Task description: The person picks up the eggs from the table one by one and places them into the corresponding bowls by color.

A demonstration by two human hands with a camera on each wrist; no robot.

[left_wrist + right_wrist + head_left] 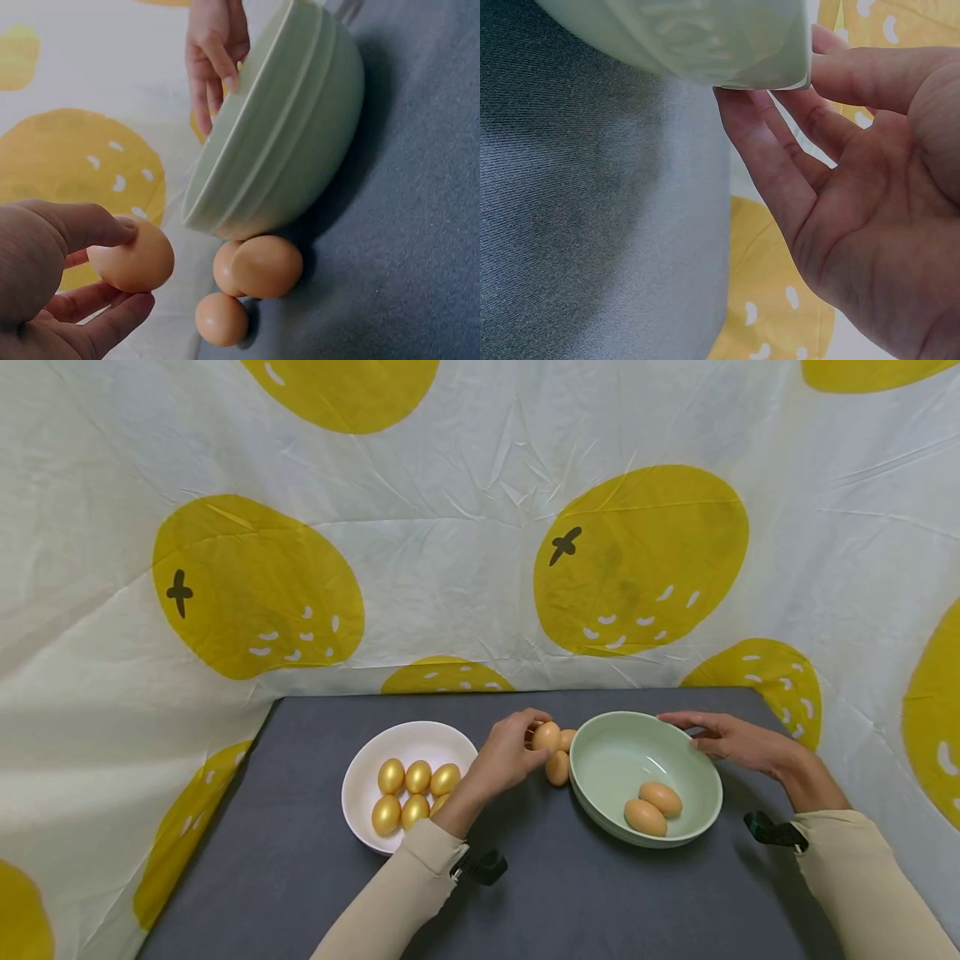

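My left hand pinches a brown egg between thumb and fingertips, raised above the table left of a pale green bowl. Below it, three more brown eggs lie clustered on the table against the bowl's side; in the head view the held egg partly covers them. Inside the bowl lie two brown eggs. My right hand touches the bowl's far right rim with fairly straight fingers. Behind my left wrist, a white bowl holds several golden eggs, some hidden by the forearm.
A dark grey cloth covers the table. Behind it hangs a white curtain printed with large yellow fruit. Each wrist wears a black camera mount.
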